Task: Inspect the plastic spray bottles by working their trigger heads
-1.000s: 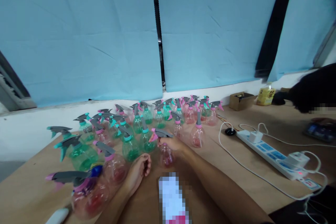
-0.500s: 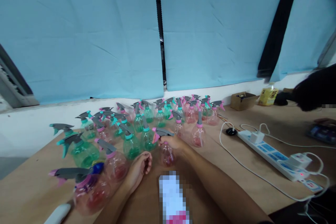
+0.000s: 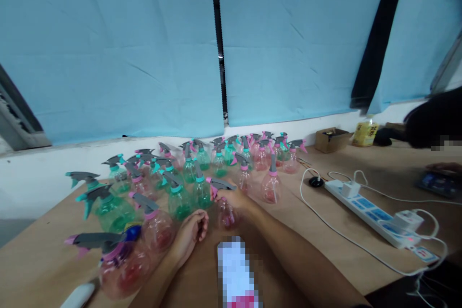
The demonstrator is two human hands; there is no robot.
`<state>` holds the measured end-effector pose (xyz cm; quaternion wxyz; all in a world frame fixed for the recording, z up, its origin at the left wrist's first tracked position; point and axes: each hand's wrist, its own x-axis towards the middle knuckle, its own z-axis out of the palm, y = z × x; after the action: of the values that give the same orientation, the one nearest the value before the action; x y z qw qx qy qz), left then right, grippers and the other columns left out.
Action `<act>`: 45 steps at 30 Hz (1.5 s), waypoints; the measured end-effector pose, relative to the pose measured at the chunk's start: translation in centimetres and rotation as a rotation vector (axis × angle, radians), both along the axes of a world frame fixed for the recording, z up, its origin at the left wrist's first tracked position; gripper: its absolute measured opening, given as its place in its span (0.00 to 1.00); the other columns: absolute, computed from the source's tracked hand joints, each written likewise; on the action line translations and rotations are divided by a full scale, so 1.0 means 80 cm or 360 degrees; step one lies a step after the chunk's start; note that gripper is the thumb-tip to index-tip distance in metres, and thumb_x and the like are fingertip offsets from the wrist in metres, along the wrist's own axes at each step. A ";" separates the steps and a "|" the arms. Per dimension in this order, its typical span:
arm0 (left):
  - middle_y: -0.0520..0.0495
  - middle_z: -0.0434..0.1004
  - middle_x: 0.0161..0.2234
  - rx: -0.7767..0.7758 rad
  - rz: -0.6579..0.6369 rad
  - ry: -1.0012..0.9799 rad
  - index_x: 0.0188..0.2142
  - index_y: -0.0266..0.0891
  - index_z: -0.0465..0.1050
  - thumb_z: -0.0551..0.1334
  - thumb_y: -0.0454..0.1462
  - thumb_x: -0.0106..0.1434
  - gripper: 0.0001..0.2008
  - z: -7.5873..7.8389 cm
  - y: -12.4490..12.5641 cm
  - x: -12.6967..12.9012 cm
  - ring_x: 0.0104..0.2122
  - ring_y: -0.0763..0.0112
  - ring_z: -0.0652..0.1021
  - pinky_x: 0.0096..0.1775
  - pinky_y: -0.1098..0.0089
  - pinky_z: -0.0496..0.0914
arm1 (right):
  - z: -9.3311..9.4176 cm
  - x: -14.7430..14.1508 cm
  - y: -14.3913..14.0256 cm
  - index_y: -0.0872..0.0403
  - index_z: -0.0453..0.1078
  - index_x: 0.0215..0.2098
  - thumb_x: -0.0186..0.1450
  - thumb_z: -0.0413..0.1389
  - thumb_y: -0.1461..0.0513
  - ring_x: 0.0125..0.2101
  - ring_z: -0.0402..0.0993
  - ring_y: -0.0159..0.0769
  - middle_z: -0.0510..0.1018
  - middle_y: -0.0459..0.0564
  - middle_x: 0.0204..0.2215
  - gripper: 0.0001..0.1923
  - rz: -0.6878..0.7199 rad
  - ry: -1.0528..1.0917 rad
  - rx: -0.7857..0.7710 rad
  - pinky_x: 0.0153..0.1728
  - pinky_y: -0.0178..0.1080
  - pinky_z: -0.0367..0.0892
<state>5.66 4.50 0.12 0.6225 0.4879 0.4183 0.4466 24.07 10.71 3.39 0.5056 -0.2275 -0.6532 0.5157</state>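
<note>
We see both forearms stretched forward: our right hand (image 3: 236, 197) is closed in a grasp, and our left hand (image 3: 193, 228) lies loosely curled, fingers bent inward.

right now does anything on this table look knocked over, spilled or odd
Nothing stands out. The spray bottles all stand upright on the wooden table, with no puddle visible. The right hand grips one pink bottle by its neck; the left hand rests loosely curled beside it. The power strip cords loop untidily.

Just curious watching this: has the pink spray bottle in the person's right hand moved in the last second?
No. The pink spray bottle in the right hand stays put beside the green spray bottle; only the camera shifts.
</note>
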 end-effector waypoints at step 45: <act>0.56 0.65 0.21 0.0028 0.0021 0.0047 0.32 0.38 0.70 0.63 0.47 0.58 0.13 0.002 -0.002 0.001 0.17 0.79 0.63 0.19 0.77 0.52 | -0.042 -0.009 0.011 0.54 0.56 0.61 0.61 0.57 0.60 0.55 0.64 0.49 0.67 0.59 0.52 0.31 -0.1617 -0.0654 0.0570 0.54 0.51 0.63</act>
<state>5.78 4.35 0.30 0.6090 0.4970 0.4266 0.4472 23.32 11.58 0.02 0.5832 -0.5191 -0.6239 0.0348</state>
